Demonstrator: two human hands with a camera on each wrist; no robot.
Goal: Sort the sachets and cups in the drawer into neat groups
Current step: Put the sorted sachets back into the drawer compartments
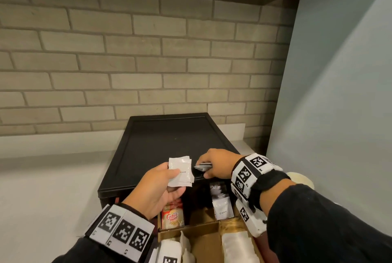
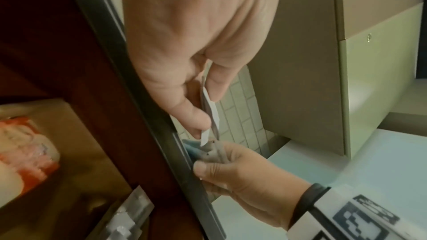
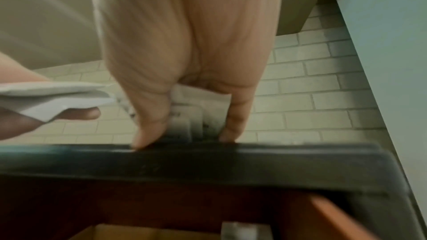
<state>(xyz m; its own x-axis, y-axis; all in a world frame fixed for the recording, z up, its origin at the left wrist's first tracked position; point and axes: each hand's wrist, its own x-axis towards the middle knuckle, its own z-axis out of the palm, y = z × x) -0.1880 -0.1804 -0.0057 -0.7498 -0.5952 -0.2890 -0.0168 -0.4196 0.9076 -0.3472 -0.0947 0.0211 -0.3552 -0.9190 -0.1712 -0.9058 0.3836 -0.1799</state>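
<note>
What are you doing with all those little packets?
A person is sorting them. Their left hand holds a small stack of white creamer sachets above the black organizer box. Their right hand pinches another few sachets at the box's front edge. Below, the open drawer already has white cream sachets standing in one compartment and a Coffee-mate packet in the next one. Some wrapped cups lie nearer the front.

White creamer sachets (image 1: 181,171) fanned, upright — more stacked in drawer (image 1: 209,225).
</note>
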